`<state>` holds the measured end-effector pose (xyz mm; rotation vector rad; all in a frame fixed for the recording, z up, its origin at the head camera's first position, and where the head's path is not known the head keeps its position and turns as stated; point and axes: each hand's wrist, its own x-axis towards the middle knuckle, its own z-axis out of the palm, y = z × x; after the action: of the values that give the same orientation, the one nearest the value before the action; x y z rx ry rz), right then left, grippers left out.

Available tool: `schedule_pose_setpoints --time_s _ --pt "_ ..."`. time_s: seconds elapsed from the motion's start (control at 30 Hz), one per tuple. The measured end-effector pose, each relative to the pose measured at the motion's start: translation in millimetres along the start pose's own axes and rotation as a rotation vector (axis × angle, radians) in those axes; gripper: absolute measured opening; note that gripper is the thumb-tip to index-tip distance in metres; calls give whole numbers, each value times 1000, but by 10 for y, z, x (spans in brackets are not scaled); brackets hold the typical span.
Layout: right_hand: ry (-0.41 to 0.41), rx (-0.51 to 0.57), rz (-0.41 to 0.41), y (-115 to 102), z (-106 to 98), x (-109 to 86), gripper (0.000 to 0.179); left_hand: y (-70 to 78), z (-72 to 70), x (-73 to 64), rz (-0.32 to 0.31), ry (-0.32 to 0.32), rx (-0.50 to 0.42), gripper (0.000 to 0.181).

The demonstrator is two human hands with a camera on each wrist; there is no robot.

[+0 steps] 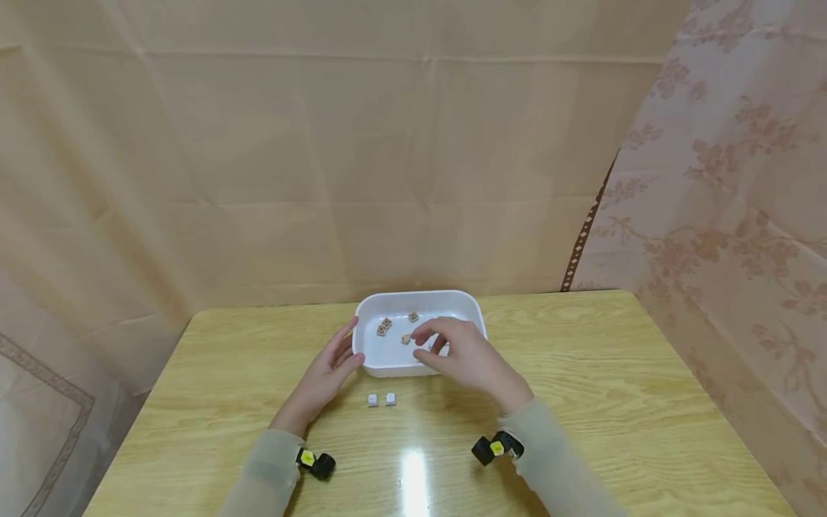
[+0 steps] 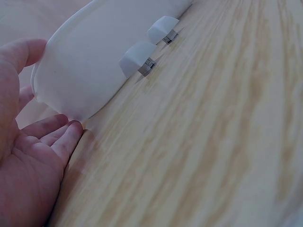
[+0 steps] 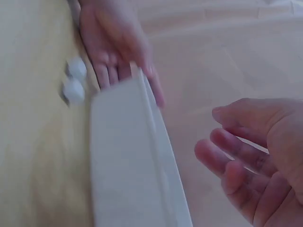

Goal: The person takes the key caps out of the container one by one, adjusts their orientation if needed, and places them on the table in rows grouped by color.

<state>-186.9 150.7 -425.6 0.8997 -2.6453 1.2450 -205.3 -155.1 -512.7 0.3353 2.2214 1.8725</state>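
Head: the left hand [image 1: 327, 375] holds the white rectangular tray [image 1: 388, 355]; the right hand [image 1: 470, 357], seemingly empty, hovers over small tan square pieces [image 1: 413, 317] inside. Left wrist: two small white blocks [image 2: 136, 55] sit just outside it. Right wrist: that hand is relaxed — best pinch one piece by opposite sides.

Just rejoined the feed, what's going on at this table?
A person's left hand holds the left end of a white tray. Their right hand is over the tray, loosely curved, nothing visibly held. Small brown pieces lie in the tray; two small white pieces sit on the table in front of it.
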Motion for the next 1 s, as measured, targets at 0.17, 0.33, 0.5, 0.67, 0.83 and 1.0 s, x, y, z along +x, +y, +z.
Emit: schedule_pose_setpoints --time_s 0.17,0.33,0.5,0.67,0.83,1.0 --pt "6 -20 9 116 -116 204 24 1 7 -12 -6 2 2 72" --pt "-3 -55 47 259 -148 308 36 -6 6 -5 -7 1 5 72" --pt "8 -18 127 417 -107 359 39 -3 -3 -5 2 1 1 73" --pt "10 38 206 556 -47 378 44 2 -11 6 9 0 1 73" --pt "-44 46 198 680 30 419 38 -2 -14 13 6 4 1 73" --pt "-105 -19 247 758 103 458 39 -17 -6 3 -7 2 -8 73"
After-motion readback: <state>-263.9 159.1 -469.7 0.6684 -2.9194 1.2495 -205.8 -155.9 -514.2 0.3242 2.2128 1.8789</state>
